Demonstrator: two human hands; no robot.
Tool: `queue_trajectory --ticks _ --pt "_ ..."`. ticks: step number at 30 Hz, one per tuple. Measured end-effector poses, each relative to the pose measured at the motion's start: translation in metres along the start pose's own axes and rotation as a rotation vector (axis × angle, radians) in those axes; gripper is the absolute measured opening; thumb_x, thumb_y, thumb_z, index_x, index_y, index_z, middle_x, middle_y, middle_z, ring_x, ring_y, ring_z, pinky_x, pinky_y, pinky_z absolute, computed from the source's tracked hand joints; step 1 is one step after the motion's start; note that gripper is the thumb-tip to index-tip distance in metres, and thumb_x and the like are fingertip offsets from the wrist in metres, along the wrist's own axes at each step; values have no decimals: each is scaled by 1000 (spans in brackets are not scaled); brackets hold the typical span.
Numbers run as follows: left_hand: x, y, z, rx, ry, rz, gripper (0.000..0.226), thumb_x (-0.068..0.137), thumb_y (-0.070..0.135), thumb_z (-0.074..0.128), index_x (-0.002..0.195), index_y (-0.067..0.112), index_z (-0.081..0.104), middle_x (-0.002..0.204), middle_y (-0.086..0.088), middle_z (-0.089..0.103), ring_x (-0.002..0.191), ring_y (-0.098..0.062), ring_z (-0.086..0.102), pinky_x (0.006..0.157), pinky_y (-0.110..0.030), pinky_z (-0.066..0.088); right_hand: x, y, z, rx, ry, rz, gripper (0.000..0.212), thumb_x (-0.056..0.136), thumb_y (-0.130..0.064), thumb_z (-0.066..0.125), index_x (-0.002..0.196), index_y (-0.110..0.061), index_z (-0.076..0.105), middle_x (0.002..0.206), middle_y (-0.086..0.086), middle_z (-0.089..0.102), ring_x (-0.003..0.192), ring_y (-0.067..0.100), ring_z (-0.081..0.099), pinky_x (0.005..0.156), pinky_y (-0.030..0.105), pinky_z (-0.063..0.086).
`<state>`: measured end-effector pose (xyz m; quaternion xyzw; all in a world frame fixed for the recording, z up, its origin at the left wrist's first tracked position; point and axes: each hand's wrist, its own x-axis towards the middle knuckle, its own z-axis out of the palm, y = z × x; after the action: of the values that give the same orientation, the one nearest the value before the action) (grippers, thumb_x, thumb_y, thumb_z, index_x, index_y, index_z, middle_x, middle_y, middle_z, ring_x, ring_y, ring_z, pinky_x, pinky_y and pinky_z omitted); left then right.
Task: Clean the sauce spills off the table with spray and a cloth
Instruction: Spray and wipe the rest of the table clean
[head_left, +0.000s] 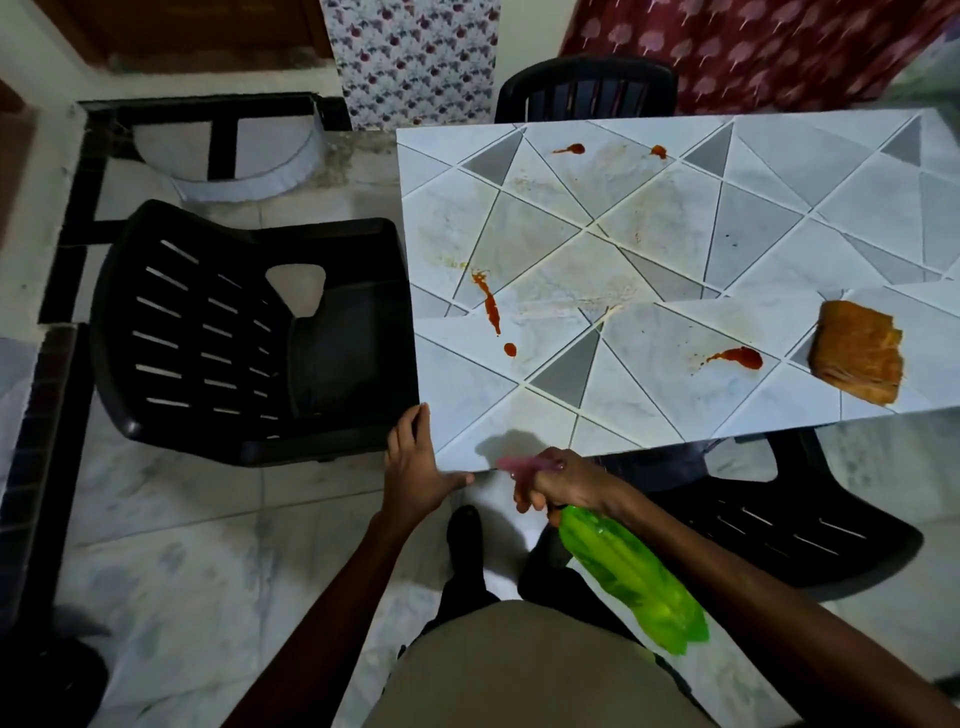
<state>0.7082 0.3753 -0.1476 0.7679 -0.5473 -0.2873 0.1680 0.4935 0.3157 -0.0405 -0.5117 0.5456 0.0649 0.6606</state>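
Note:
Red sauce spills mark the patterned table (675, 244): a long streak (491, 306) near the left edge, a blob (737, 357) near the front right, and two small spots at the back (571, 149), (658, 151). A folded orange cloth (857, 358) lies at the front right of the table. My right hand (558, 480) grips the pink trigger head of a green spray bottle (634, 577), held tilted at the table's front edge with the nozzle pointing toward the table. My left hand (415, 467) rests on the table's front left corner, fingers along the edge.
A black plastic chair (249, 338) stands to the left of the table, another (587, 88) behind it, and a third (779, 525) is under the front edge at right. The floor is pale marble tile.

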Motion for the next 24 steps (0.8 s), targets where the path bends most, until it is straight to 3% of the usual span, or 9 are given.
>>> queue_trajectory --ticks 3,5,8,11,14,16,20,22,24 --pt "-2 3 5 37 12 20 127 50 60 84 152 10 27 155 -15 25 139 -35 26 112 -50 29 -6 13 -21 77 206 29 34 71 -11 51 90 -23 77 67 13 68 47 23 59 52 30 53" --pt "1 10 10 65 21 13 127 48 62 81 152 12 28 154 -18 24 140 -36 23 113 -51 26 -9 30 -49 160 304 31 43 75 -6 50 107 -19 75 61 13 63 45 24 54 47 29 49" --pt "5 25 18 87 19 -41 127 50 58 87 153 18 24 157 -20 15 145 -39 13 117 -54 18 -17 57 -85 271 446 76 53 65 -20 61 115 -7 72 66 16 63 54 28 56 52 37 46" --pt "11 41 32 180 29 87 127 50 61 85 153 20 25 163 -13 7 150 -36 1 118 -56 7 -39 77 -109 374 540 96 43 74 -4 52 111 -14 73 65 12 64 46 24 54 43 25 40" --pt "21 71 49 230 -3 163 127 47 66 82 152 19 28 163 -11 11 151 -35 3 118 -56 8 -64 103 -138 328 636 63 55 61 -22 52 112 -21 75 60 16 66 47 21 57 52 31 44" --pt "28 98 65 238 -27 197 127 47 63 86 152 17 30 162 -12 16 150 -36 7 118 -55 10 -82 125 -161 436 711 45 55 65 -20 55 117 -14 72 65 18 65 53 26 57 53 31 48" --pt "37 154 95 285 -110 310 123 48 57 89 150 15 35 160 -13 24 148 -37 18 117 -55 19 -112 162 -200 485 845 102 17 73 -15 69 87 -4 71 65 14 70 53 27 62 57 41 55" --pt "42 177 108 315 -151 332 121 50 57 88 150 16 33 160 -10 23 148 -36 15 117 -53 19 -121 179 -213 477 860 126 17 88 -16 62 86 1 64 53 6 65 46 21 60 53 33 53" --pt "47 195 122 336 -148 350 120 51 55 89 150 15 34 160 -10 24 148 -36 16 118 -51 19 -129 189 -225 447 832 130 30 85 -23 58 81 5 68 57 16 66 50 27 61 56 33 51"
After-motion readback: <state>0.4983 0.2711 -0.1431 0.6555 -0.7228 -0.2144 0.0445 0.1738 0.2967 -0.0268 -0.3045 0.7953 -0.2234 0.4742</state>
